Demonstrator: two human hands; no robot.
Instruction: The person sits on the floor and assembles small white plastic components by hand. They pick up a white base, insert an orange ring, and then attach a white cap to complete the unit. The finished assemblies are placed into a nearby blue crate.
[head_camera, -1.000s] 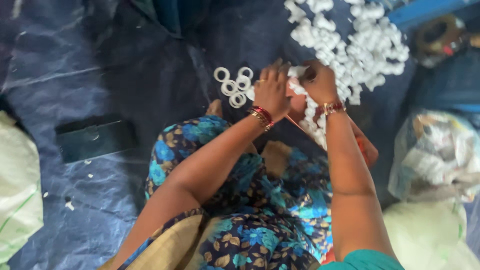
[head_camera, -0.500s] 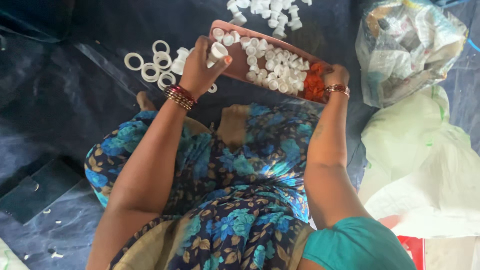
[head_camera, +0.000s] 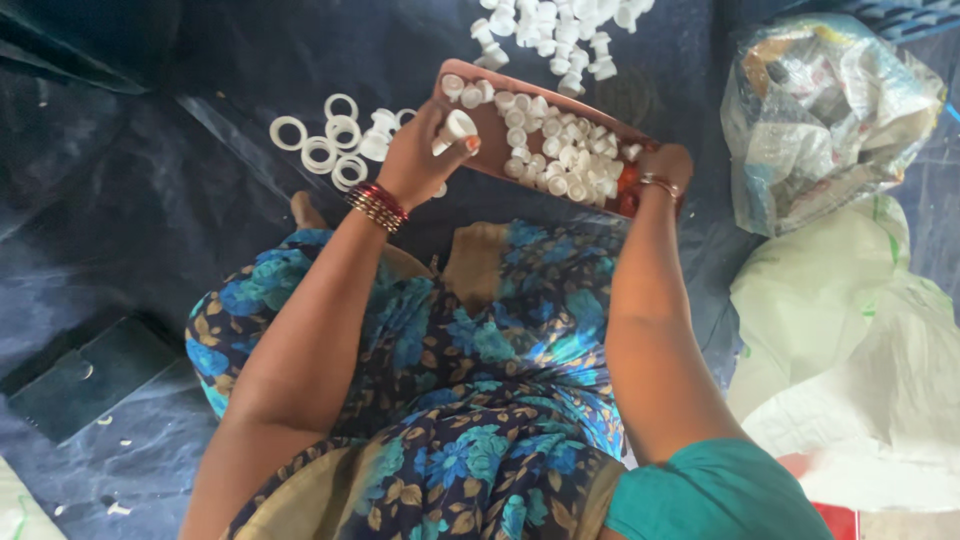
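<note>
Left hand (head_camera: 425, 160) pinched a white cap (head_camera: 458, 127); right hand (head_camera: 665, 172) gripped the tilted tray (head_camera: 500, 150) at upper centre, so its caps risked sliding off.

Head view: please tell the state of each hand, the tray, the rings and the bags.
Left hand: holds one white plastic cap.
Right hand: grips the tray's end.
Reddish tray: tilted, part filled with caps.
White rings: loose on the blue tarp.
Clear plastic bag: stuffed, crumpled.
</note>
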